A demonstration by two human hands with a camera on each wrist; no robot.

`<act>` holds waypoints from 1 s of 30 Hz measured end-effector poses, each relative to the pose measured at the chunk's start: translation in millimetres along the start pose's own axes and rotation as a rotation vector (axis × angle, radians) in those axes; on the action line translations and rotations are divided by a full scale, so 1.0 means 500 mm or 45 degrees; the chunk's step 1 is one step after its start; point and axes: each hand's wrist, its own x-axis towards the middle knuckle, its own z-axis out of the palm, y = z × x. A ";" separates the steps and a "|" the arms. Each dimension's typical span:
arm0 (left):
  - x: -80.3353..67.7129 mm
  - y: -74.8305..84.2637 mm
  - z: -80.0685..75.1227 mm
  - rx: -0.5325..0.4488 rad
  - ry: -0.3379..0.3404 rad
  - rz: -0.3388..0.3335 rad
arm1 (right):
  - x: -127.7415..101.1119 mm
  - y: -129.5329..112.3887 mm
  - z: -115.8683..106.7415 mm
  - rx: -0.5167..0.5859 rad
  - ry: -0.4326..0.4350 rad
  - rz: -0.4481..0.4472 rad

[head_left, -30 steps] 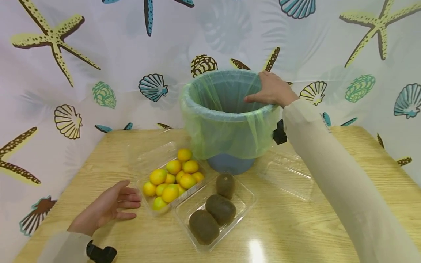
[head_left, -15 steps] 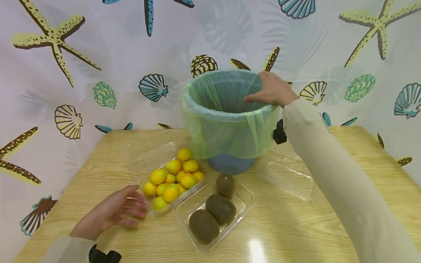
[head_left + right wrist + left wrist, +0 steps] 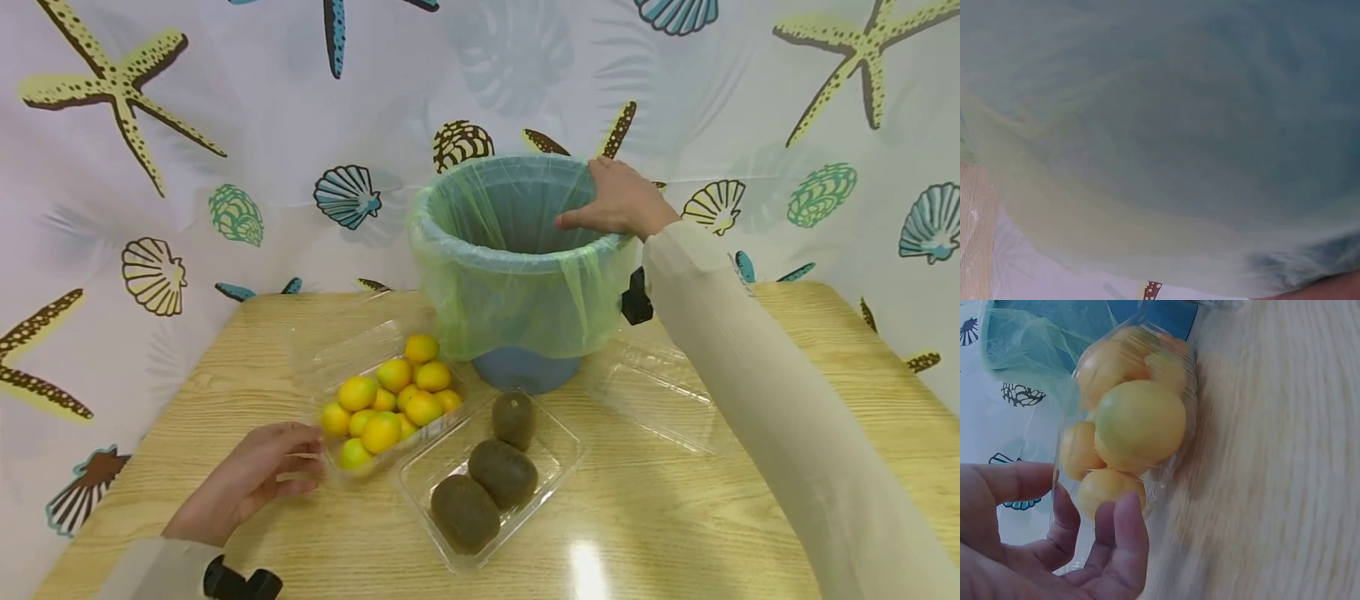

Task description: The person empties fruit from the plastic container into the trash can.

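At the left, our left hand [image 3: 243, 482] lies low on the wooden table [image 3: 675, 517], its fingers [image 3: 1125, 540] curled round the near end of a clear plastic tray of small yellow-orange citrus fruits [image 3: 386, 404] — thumb on one side, fingertips on the other, pinching the thin wall. The left wrist view shows the fruits [image 3: 1138, 422] pressed against the clear plastic right beside our fingers. The tray's open lid [image 3: 352, 350] lies flat behind it.

Just right of that tray, touching it, sits a second clear tray [image 3: 558, 467] holding three kiwis [image 3: 502, 473], and its lid [image 3: 660, 400] lies further right on the table.

Behind both trays stands a blue bin [image 3: 525, 371] lined with a pale green plastic bag [image 3: 517, 308] folded over the rim. Our right hand [image 3: 618, 202] grips the bin's far right rim — fingers draped over the outside, thumb hooked inside. The right wrist view shows only the bag's film [image 3: 1160, 156] close up.

The two hands are well apart.
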 end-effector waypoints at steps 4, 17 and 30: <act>0.002 0.005 -0.001 -0.017 0.069 -0.003 | 0.002 -0.001 -0.001 -0.001 -0.003 0.006; -0.003 0.014 0.004 -0.239 0.112 -0.034 | 0.001 -0.002 -0.002 0.003 0.004 0.007; 0.001 -0.007 -0.004 -0.582 -0.068 -0.001 | -0.001 -0.001 0.001 0.012 0.016 0.000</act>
